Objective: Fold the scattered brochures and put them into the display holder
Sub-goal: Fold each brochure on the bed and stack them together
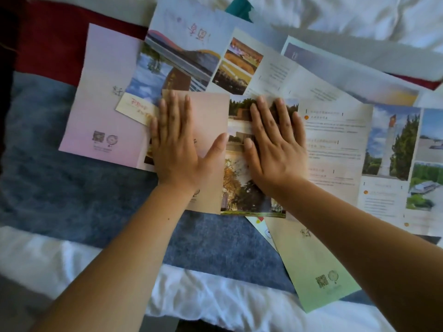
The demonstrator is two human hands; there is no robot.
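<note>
Several brochures lie spread over a bed. My left hand [178,142] presses flat, fingers apart, on the peach-coloured folded panel [211,116] of one brochure. Right beside it, my right hand [275,144] lies flat on that brochure's photo panel [242,188], which shows trees and buildings. Neither hand grips anything. A pink brochure [105,111] lies open to the left, a long text-and-photo brochure [359,149] to the right, and a green one [316,267] near my right forearm. No display holder is in view.
The bed has a blue runner [72,178] with a red band [52,41] and white sheets [215,298] near me and at the far right. More unfolded brochures [251,63] overlap at the back. A teal item [239,7] peeks out at the top.
</note>
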